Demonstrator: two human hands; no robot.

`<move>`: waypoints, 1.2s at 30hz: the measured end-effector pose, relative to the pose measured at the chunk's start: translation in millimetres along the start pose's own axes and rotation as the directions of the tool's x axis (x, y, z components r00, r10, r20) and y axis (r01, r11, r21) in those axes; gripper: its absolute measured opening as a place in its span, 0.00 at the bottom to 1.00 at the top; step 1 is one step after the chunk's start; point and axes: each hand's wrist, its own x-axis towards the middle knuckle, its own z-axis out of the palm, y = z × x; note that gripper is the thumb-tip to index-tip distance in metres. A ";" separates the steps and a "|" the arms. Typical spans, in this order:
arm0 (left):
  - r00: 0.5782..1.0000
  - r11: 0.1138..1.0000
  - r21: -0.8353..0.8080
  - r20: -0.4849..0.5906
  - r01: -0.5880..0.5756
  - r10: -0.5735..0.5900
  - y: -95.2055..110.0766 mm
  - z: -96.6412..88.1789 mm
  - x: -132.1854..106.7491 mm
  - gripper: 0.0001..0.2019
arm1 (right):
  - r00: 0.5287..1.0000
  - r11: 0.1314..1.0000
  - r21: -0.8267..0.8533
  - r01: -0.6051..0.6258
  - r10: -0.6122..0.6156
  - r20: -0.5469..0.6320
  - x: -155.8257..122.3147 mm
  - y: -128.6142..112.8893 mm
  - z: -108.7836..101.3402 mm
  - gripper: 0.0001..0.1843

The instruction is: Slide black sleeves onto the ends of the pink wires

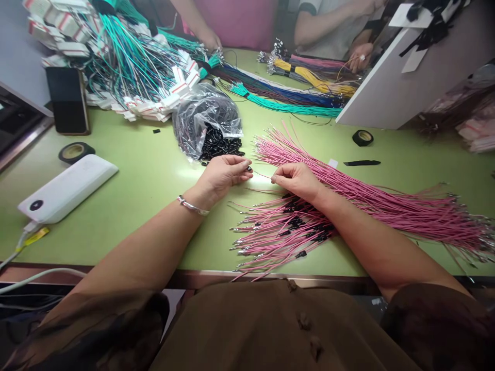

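Between thumb and fingertips my left hand (pixel 225 178) pinches a small black connector piece (pixel 249 169). My right hand (pixel 297 180) is closed on a thin pink wire (pixel 263 176), whose end points left toward that piece; whether they touch I cannot tell. Just beyond my left hand, a clear plastic bag (pixel 191 116) spills many small black pieces (pixel 220 143). A long bundle of pink wires (pixel 359 193) runs beside and under my right forearm. Nearer to me lie pink wires with black pieces on them (pixel 286 232), their metal-tipped ends toward the left.
At left are a white power bank (pixel 67 188), a phone (pixel 67 100) and a tape roll (pixel 75 152). Another tape roll (pixel 362 137) and a black strip (pixel 362 163) lie right. Teal wires with white connectors (pixel 127 62) pile up behind. Two co-workers' hands (pixel 209 38) work across the table.
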 end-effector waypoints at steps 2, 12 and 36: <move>1.000 0.999 -0.049 -0.009 0.019 -0.019 -2.1 2.0 0.1 0.09 | 1.000 1.000 0.006 0.014 -0.014 0.007 -0.9 -0.6 -0.1 0.12; 0.999 0.999 -0.047 0.031 0.014 -0.013 -6.6 2.1 1.1 0.09 | 1.000 1.000 -0.023 0.019 -0.019 -0.001 -0.2 0.1 1.2 0.12; 0.985 0.987 0.101 0.133 -0.125 0.111 -6.8 4.7 -3.6 0.13 | 0.996 0.998 0.046 0.039 -0.043 0.075 -1.6 1.2 -8.4 0.13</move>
